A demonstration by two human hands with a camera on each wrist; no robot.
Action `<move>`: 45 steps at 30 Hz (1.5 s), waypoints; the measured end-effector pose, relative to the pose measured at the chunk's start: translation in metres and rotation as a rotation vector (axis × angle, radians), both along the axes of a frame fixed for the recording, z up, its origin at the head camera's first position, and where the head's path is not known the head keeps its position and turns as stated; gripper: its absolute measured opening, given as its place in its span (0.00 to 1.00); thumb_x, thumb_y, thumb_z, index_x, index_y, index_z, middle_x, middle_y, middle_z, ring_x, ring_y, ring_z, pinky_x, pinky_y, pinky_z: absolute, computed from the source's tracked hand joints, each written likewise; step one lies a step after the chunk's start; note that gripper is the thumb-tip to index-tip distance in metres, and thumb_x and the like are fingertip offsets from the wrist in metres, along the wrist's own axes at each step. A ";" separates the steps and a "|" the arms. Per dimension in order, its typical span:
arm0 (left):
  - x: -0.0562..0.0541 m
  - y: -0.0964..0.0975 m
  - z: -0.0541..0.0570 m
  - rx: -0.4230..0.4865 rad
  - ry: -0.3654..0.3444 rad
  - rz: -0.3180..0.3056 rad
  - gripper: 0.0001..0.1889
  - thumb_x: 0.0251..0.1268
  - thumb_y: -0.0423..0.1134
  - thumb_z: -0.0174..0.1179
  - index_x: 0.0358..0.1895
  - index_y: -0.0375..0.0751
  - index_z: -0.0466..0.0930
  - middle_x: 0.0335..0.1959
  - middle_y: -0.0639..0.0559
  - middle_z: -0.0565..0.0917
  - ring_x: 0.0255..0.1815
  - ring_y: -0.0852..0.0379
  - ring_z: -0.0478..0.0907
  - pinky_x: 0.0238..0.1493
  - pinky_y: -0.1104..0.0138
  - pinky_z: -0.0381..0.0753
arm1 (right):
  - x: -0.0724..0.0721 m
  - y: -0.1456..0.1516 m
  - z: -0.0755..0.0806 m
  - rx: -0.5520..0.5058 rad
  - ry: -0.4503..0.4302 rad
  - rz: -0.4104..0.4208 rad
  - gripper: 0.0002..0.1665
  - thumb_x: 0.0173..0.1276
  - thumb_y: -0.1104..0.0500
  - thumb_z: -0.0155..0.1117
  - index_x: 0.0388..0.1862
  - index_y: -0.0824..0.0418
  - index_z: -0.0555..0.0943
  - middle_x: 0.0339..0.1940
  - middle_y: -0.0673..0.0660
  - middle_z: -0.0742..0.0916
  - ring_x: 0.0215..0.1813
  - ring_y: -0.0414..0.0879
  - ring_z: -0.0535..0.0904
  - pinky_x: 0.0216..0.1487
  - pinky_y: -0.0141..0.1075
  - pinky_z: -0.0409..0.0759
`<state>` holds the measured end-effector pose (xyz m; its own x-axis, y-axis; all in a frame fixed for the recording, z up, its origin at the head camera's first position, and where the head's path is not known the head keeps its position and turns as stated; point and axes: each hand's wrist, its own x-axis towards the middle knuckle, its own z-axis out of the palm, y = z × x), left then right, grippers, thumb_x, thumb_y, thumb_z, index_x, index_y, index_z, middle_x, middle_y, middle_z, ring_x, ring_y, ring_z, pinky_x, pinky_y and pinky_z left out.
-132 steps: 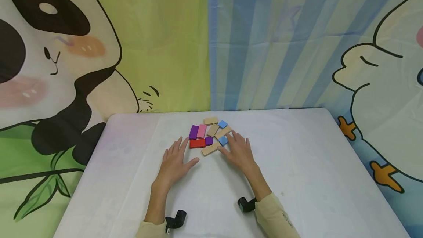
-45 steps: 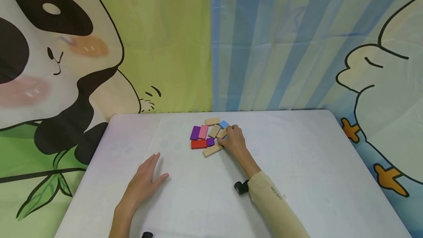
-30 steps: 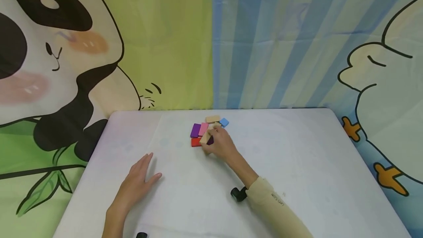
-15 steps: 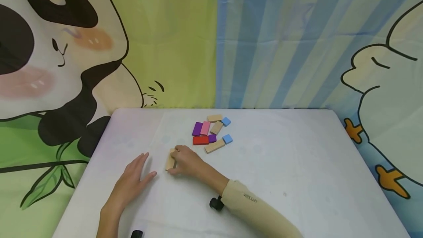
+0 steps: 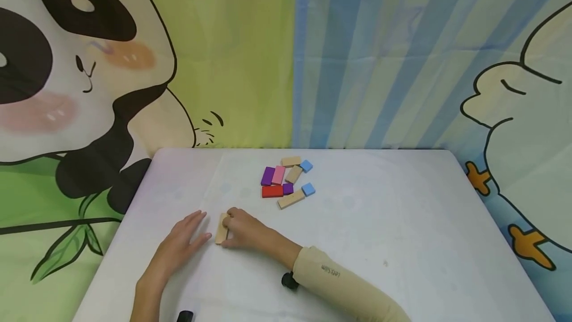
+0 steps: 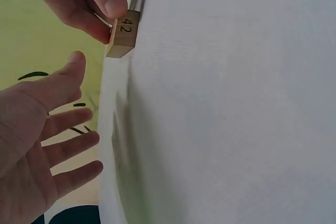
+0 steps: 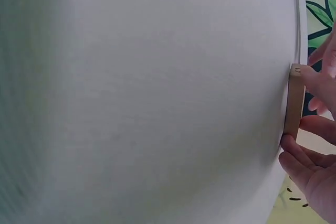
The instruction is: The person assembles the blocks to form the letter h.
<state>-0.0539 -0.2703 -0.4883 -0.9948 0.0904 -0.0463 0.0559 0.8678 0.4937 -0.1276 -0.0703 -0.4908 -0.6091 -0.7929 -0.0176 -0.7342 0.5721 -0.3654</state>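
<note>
My right hand holds a plain wooden block by its two ends, thumb at the near end. In the left wrist view the block's end carries the number 42. The right wrist view shows the block's long side between my fingers, low at the white surface; I cannot tell whether it touches. Just left of the block, my left hand has its fingers spread and holds nothing. Behind lie a red block, purple and pink blocks, and a small purple one.
Farther right are blue blocks and several plain wooden blocks, all lying on the white table. A printed curtain hangs behind the table. Black wrist cameras sit on the forearms.
My right hand took a wooden block from the right side of the group and carried it left and nearer. My left hand drew back from the blocks to the left.
</note>
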 end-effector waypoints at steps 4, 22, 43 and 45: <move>0.005 0.002 -0.009 0.018 0.059 -0.060 0.29 0.63 0.48 0.63 0.67 0.44 0.71 0.69 0.44 0.71 0.69 0.39 0.66 0.61 0.39 0.70 | 0.006 0.001 0.001 0.001 -0.035 -0.008 0.25 0.60 0.47 0.72 0.52 0.59 0.84 0.61 0.59 0.81 0.61 0.44 0.77 0.62 0.28 0.76; -0.007 0.006 -0.008 -0.024 0.099 -0.176 0.30 0.54 0.45 0.70 0.63 0.47 0.77 0.66 0.48 0.75 0.66 0.44 0.71 0.61 0.45 0.74 | -0.002 0.012 0.002 0.014 -0.009 -0.007 0.23 0.67 0.49 0.64 0.58 0.57 0.82 0.58 0.52 0.84 0.59 0.41 0.79 0.60 0.28 0.77; -0.023 0.008 -0.001 -0.154 0.055 -0.254 0.32 0.45 0.50 0.73 0.57 0.42 0.82 0.65 0.52 0.78 0.63 0.47 0.76 0.59 0.49 0.76 | -0.031 0.126 0.008 -0.093 0.121 -0.511 0.09 0.66 0.58 0.64 0.35 0.62 0.87 0.49 0.59 0.87 0.50 0.53 0.82 0.51 0.43 0.83; -0.023 0.008 -0.001 -0.149 0.065 -0.251 0.31 0.45 0.50 0.74 0.56 0.42 0.82 0.64 0.52 0.79 0.63 0.47 0.76 0.59 0.49 0.77 | -0.032 0.129 0.006 -0.084 0.151 -0.540 0.09 0.65 0.59 0.65 0.31 0.63 0.86 0.47 0.61 0.86 0.48 0.55 0.82 0.49 0.44 0.83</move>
<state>-0.0767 -0.2626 -0.4895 -0.9435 0.3311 -0.0142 0.3055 0.8856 0.3498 -0.1593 0.0591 -0.4848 -0.9194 -0.3630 0.1512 -0.3932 0.8545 -0.3395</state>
